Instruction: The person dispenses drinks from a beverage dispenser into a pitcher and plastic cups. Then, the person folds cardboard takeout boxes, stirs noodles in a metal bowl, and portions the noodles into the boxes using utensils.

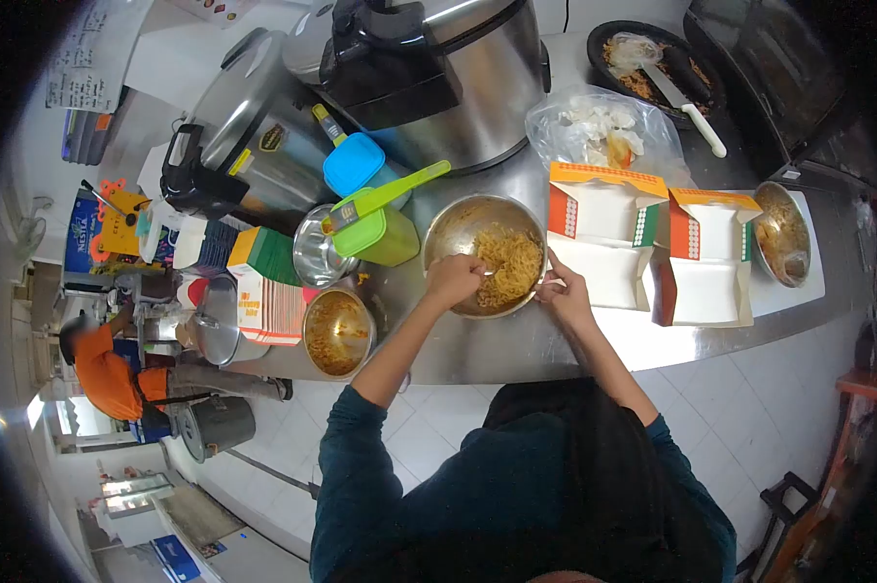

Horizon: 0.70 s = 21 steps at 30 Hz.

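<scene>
A steel mixing bowl [448, 225] holds a mound of yellowish noodles [508, 262]. My left hand [456, 282] reaches over its near left rim, closed around a utensil; only a small pale bit shows at the noodles, so its kind is unclear. At the right side of the bowl, my right hand [566, 294] grips the rim with fingers curled. Just to the right stand two open takeaway boxes [601, 262] with orange and green printed sides. A second steel bowl [339, 332], smeared with orange sauce, sits at the left.
Green [385, 228] and blue [354, 165] containers stand behind, near large steel cookers [477, 87]. Stacked folded boxes [268, 306] lie left. A knife [686, 109] rests across a black pan [603, 73]. Another bowl [783, 233] is far right. A person in orange [108, 374] stands far left.
</scene>
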Each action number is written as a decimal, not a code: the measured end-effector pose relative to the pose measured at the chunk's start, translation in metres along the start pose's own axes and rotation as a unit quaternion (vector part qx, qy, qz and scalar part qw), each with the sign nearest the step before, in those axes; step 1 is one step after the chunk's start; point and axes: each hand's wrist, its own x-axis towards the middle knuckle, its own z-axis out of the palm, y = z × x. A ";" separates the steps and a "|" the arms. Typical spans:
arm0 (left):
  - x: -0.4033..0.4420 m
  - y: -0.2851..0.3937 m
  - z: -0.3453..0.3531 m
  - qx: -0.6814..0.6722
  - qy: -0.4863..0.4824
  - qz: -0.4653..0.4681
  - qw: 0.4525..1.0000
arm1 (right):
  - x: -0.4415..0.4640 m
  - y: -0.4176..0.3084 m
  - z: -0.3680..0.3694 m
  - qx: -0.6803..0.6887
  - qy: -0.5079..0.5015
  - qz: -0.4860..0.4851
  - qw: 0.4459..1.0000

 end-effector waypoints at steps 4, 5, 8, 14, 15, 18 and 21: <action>0.019 -0.037 0.025 -0.143 -0.007 0.024 0.989 | -0.003 -0.007 0.000 0.007 -0.015 0.014 1.000; 0.020 -0.042 0.023 -0.179 -0.010 0.030 0.983 | -0.002 -0.006 0.000 -0.002 -0.013 0.011 1.000; 0.015 -0.052 0.016 -0.288 -0.015 0.049 0.956 | -0.002 -0.001 -0.003 -0.017 -0.011 0.009 1.000; -0.015 -0.044 -0.017 -0.418 0.007 0.043 0.908 | 0.000 0.002 -0.005 -0.013 -0.009 0.015 1.000; -0.018 -0.045 -0.020 -0.413 0.024 0.041 0.910 | 0.000 0.000 -0.005 -0.015 -0.009 0.020 1.000; -0.021 -0.051 -0.033 -0.364 0.066 0.038 0.928 | 0.000 -0.003 -0.003 -0.015 -0.002 0.031 0.999; -0.033 -0.045 -0.061 -0.334 0.082 0.066 0.937 | 0.001 -0.002 -0.004 -0.018 -0.011 0.020 1.000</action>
